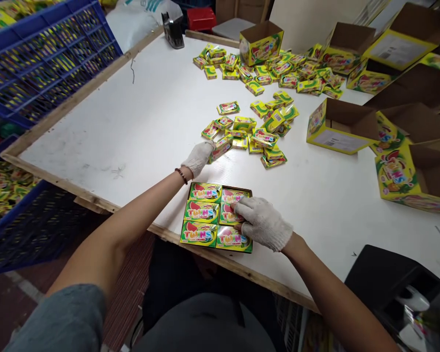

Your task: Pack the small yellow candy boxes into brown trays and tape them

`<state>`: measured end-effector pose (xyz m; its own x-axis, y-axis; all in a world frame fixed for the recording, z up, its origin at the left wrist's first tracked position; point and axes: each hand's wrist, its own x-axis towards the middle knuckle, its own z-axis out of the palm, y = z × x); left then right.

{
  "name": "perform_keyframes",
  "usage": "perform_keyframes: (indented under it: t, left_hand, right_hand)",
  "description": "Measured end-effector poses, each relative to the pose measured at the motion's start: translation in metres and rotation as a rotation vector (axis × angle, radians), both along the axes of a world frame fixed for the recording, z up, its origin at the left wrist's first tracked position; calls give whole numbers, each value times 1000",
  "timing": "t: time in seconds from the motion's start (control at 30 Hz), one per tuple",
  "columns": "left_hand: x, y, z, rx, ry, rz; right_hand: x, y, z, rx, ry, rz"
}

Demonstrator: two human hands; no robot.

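At the table's front edge lies a carton (251, 189) filled with two columns of small yellow-green candy packs (200, 212) marked TWINS. My right hand (264, 222), in a white knit glove, rests on the right column, its fingertips apart and touching the packs. Farther forward, my gloved left hand (200, 157) has its fingers closed at the end of a candy pack (221, 148), beside the near loose pile. The left fingertips are partly hidden by the glove and pack. More loose packs (264, 138) lie just right of that pack.
A larger heap of packs (289, 68) spreads along the back. Open cartons (342, 124) stand on the right, and another carton (262, 44) at the back. Blue crates (47, 58) flank the left edge. A wooden rim (77, 102) borders the white table; a black tape dispenser (173, 32) sits far back.
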<state>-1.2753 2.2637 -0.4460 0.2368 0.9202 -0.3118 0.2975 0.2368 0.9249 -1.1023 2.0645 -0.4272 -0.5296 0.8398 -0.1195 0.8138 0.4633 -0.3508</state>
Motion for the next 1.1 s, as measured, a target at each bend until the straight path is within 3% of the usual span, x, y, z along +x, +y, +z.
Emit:
perform_keyframes:
  t: [0.1,0.17,0.2,0.27,0.33,0.43,0.57,0.63,0.73,0.83,0.93,1.0,1.1]
  left_hand:
    - [-9,-42,33,-202,-331,63]
    - [-16,-68,50,-306,-482,50]
    - [-20,-79,57,-356,-520,22]
    - [-24,-96,66,-402,-505,-68]
    - [-25,-107,69,-317,-371,-189]
    - [-17,-115,63,26,-58,-353]
    - [-8,-121,43,514,339,-345]
    - [-9,-125,31,682,443,-439]
    - [-17,-132,14,876,491,-634]
    - [-26,-136,2,944,479,-600]
    - [-29,-135,-4,903,443,-501]
    - [-27,-133,-4,892,463,-525]
    - [-24,-132,0,925,564,-611]
  right_hand:
    - [-1,-6,0,-13,15,35]
    - [2,-10,3,-58,135,45]
    - [4,-11,5,-54,239,-12]
    - [9,-9,10,36,495,-260]
    - [14,-3,14,119,728,-524]
    - [16,11,10,51,879,-651]
    - [16,25,-11,-58,843,-752]
    - [16,25,-21,-73,781,-762]
    - [17,21,-26,45,631,-701]
    - [16,17,-24,135,556,-688]
    - [11,15,-22,-10,602,-724]
    - [8,13,-24,-36,547,-750]
    - [6,10,-30,105,356,-764]
